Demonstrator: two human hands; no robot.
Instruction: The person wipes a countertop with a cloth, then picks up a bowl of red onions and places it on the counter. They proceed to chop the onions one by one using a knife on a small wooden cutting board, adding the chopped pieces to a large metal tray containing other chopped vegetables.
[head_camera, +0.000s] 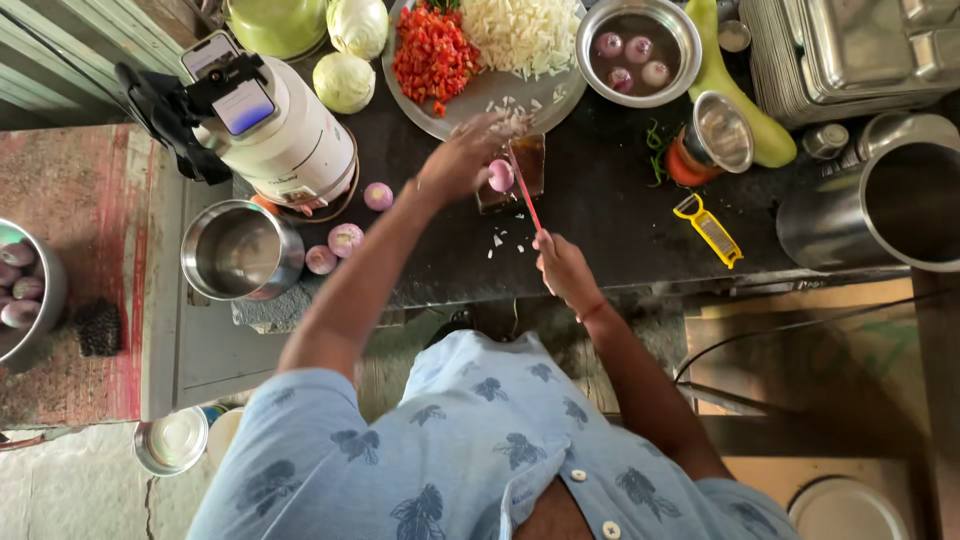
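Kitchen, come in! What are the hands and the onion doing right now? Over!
Left hand pins peeled onion on small board. Right hand grips red-handled knife, blade by the onion. Yellow peeler lies off to the side, clear.

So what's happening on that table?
A person is cutting up an onion. The left hand steadies a peeled onion on a small chopping board, and the right hand holds a red-handled knife against it. Behind sits a big plate of chopped red and white vegetables.
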